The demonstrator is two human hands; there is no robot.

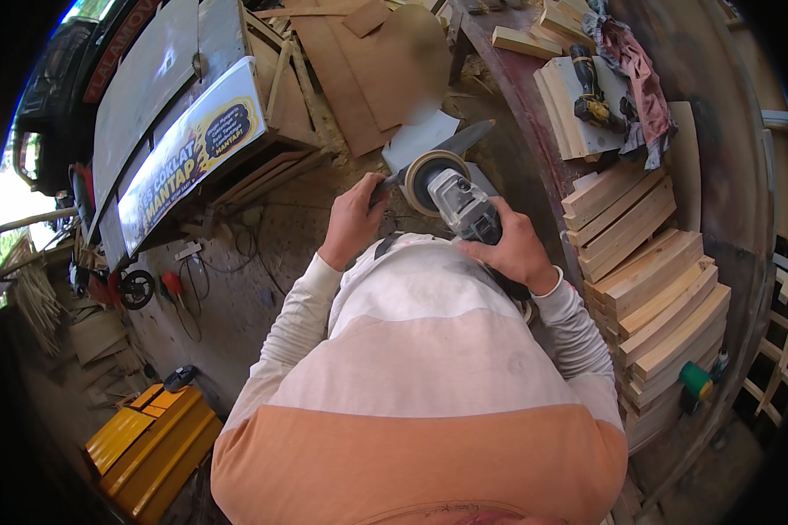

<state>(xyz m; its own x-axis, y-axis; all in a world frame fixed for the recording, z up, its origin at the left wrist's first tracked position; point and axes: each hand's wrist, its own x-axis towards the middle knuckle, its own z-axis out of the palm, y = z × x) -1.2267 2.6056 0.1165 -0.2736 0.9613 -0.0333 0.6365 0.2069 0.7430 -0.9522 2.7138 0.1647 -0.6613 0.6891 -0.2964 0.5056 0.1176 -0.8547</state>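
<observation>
My left hand (pixel 350 223) is closed round the dark handle of a large knife (pixel 471 137), whose grey blade points away to the right. In my right hand (pixel 521 251) is an angle grinder (pixel 466 203) with a clear guard-like cover over its body. The grinder's round tan disc (pixel 415 194) lies across the near part of the blade, hiding the middle of the knife. I cannot tell whether disc and blade touch. Beyond them lies a pale grey-white sheet (pixel 411 140).
Curved wooden pieces (pixel 648 297) stand stacked on the right, with a yellow-black cordless drill (pixel 592 109) and a pink rag (pixel 636 66) behind. At left are a printed sign panel (pixel 193 153), cables (pixel 206 280) on the floor and a yellow toolbox-like case (pixel 153 451). Brown boards (pixel 341 79) lean ahead.
</observation>
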